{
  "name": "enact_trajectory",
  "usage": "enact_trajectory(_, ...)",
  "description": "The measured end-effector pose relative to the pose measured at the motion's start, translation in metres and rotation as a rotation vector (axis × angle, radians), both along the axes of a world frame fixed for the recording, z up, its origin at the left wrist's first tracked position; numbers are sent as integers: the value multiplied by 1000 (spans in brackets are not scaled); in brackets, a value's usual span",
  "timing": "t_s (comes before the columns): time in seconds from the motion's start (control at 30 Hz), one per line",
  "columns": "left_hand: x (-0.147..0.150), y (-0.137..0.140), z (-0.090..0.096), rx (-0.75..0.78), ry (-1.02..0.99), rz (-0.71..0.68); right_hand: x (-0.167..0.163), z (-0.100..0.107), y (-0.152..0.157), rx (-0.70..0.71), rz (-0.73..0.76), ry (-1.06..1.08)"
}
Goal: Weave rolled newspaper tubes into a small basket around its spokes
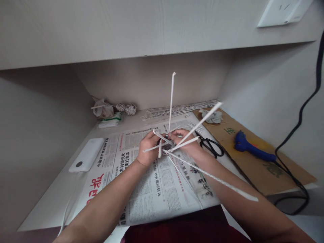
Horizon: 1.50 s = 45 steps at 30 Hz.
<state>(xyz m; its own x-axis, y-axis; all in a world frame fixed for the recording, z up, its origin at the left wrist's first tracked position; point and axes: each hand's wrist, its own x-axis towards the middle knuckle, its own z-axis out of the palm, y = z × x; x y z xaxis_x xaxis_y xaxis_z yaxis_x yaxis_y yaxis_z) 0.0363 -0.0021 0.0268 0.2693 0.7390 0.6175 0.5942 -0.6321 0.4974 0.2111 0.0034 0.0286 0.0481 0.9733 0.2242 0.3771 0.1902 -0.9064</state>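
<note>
Over the newspaper (141, 189) I hold a small weaving of rolled paper sticks (166, 146), its dark centre partly covered by my fingers. Several white sticks radiate from it: one points straight up, others slant to the right, and long ones trail toward the front right. My left hand (149, 148) is closed around the left side of the piece. On the far right side, my right hand (182, 139) has its fingertips pinched at the base of the upright paper stick (171, 101). Crossing sticks hide part of both hands.
Black scissors (211, 146) lie right of my right hand. A blue glue gun (253, 147) with a black cord rests on cardboard (243, 168). Paper sticks (177, 110) lie at the back, a white power bank (86, 155) at left. An overhanging panel (141, 30) spans above.
</note>
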Motion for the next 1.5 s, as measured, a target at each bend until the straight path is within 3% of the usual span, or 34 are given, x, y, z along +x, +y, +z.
enact_trajectory(0.1, 1, 1, -2, 44, 4, 1, -3, -2, -1, -212, 74, 308)
enact_trajectory(0.2, 1, 2, -3, 61, 4, -3, -4, 0, -3, -234, 115, 389)
enact_trajectory(0.43, 0, 10, -15, -41, -76, 29, 4, 6, -4, -83, 15, -97)
enact_trajectory(0.53, 0, 14, -19, -62, -71, 40, 4, 8, -6, -37, -24, -207)
enact_trajectory(0.93, 2, 13, -17, -69, -121, -25, 6, 3, -1, 50, 11, -186)
enact_trajectory(1.17, 9, 12, -18, -245, -297, 21, 1, 1, -4, 18, 64, -190)
enact_trajectory(1.5, 9, 11, -23, -296, -279, 1, 2, 4, -10, 148, 77, -523)
